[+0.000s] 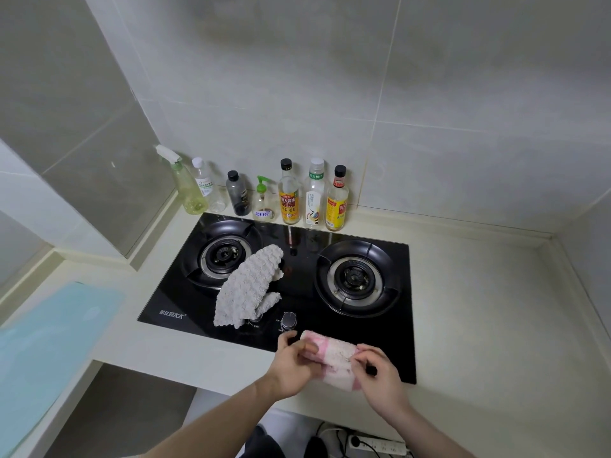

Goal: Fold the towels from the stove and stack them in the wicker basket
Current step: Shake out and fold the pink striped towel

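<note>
Hands gripping pink towel [334,358], left hand [294,365], right hand [380,371]

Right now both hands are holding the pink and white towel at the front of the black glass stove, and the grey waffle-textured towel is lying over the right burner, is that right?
Not quite. The head view shows the grey waffle-textured towel over the left burner, not the right. The left hand and right hand do hold the pink and white towel at the front of the black glass stove.
</note>
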`<state>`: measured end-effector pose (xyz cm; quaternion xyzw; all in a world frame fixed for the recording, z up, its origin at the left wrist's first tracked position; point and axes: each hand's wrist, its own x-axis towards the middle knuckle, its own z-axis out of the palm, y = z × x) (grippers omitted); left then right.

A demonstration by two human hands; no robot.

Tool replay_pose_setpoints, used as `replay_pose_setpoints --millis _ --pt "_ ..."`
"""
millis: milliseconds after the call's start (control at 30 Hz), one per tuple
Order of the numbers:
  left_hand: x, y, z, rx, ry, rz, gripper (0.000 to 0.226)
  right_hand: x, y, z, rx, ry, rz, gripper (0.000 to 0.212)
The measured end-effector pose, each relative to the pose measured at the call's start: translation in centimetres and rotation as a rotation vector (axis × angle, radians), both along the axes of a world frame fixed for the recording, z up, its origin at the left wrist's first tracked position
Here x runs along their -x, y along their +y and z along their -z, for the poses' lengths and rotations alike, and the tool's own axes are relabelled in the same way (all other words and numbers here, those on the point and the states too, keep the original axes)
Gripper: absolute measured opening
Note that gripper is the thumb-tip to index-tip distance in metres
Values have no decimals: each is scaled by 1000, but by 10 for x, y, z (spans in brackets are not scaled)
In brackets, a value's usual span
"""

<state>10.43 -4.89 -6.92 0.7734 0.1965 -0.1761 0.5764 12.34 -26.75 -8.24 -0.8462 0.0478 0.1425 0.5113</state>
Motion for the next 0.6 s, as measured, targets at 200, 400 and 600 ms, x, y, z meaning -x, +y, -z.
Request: replay_pose_setpoints --millis 200,400,600 --pt "-2 1 -5 35 112 -3 31 3 9 7 -123 173 209 40" --pt "-4 7 -21 60 255 134 39 7 10 11 -170 367 248 68" --pt "19 16 -28 194 312 52 45 13 5 0 -164 443 246 41"
